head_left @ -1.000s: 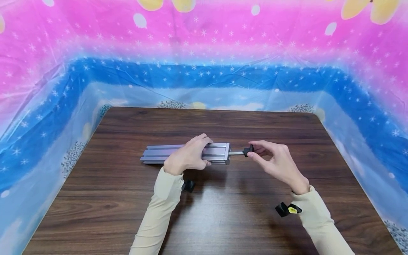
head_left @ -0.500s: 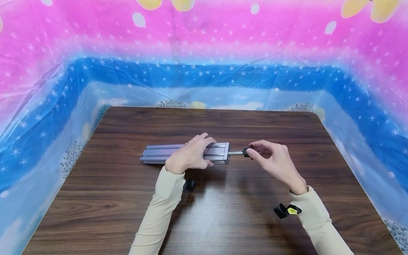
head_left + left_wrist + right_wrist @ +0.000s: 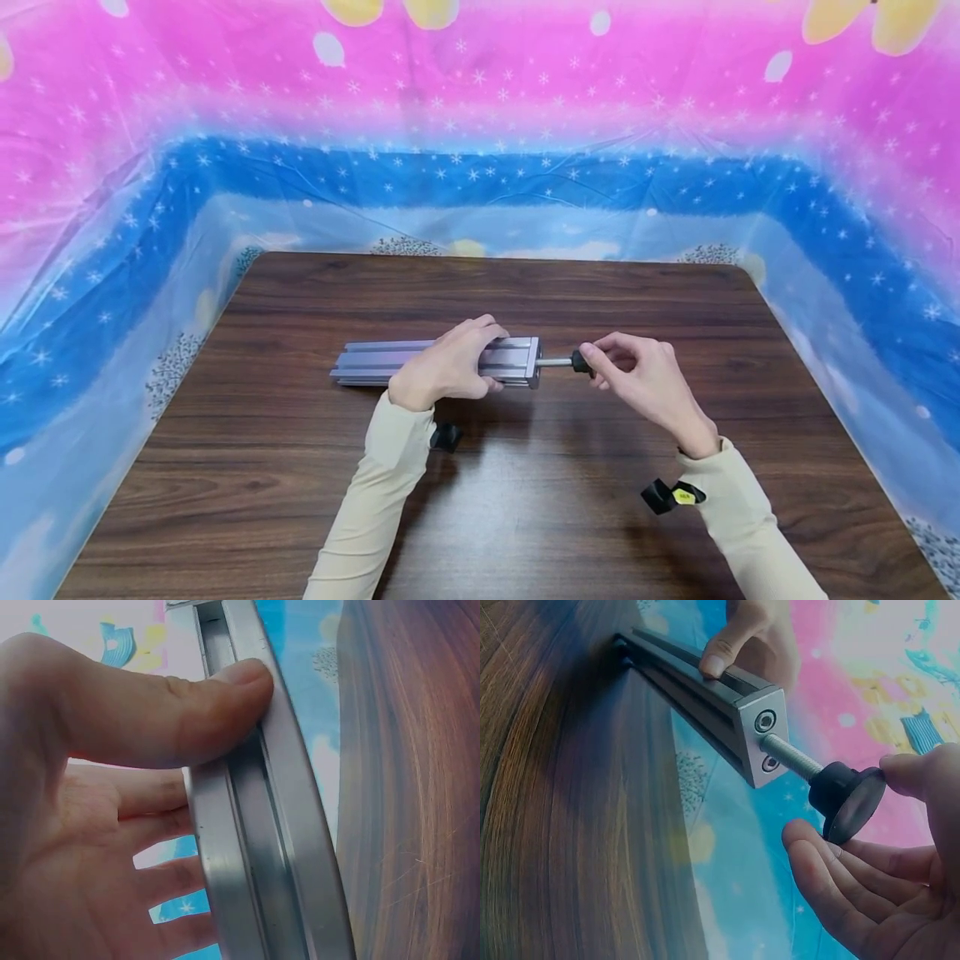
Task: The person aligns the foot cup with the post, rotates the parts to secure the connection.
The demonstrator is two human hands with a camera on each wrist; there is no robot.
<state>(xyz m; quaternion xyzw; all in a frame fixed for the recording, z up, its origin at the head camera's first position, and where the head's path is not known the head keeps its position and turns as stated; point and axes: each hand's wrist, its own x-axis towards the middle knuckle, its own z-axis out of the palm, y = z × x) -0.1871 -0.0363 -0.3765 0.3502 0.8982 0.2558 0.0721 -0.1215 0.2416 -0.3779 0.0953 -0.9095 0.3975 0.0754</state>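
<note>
A silver slotted aluminium profile (image 3: 375, 358) lies lengthwise across the middle of the table in the head view. My left hand (image 3: 450, 364) grips it near its right end; in the left wrist view, the thumb presses along the slotted face and the fingers reach the far side. A levelling foot (image 3: 855, 804) with a black round base sticks out of the end plate (image 3: 751, 742) on a threaded rod (image 3: 795, 759). My right hand (image 3: 648, 379) pinches the foot's base by its rim, thumb on one side and fingertips on the other. Part of the rod is exposed.
The dark wood-grain table (image 3: 300, 300) extends around the profile on all sides. A pink and blue printed cloth (image 3: 480, 175) hangs behind and beside it. Black wrist-worn devices (image 3: 660, 497) jut from both sleeves.
My right thumb has rolled upward over the foot's base while the fingertips moved down, and the right hand shifted slightly left. The left hand and the profile stay nearly still.
</note>
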